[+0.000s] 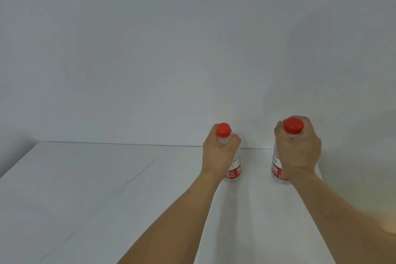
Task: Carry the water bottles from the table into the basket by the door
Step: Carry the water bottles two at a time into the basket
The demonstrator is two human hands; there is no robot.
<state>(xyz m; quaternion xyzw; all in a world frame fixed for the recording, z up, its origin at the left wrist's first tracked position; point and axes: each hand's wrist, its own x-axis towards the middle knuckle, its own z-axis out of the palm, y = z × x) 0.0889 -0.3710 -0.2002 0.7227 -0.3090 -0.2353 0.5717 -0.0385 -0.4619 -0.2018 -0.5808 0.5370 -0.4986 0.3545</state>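
White laminate table point(85, 188) runs to a plain pale wall point(150, 38). Two bare forearms reach forward from the lower edge. Left hand point(219, 154) has its fingers point(235, 142) wrapped round the neck of the left clear plastic water bottle with red cap and red label point(233, 172). Right hand point(300, 152) grips the neck of the right clear red-capped bottle point(277, 169) likewise. Two bottles in all, both upright near the table's far edge, well apart.

2 bottles upright on table point(107, 188), left bottle point(233, 169), right bottle point(276, 167), near wall point(150, 49)
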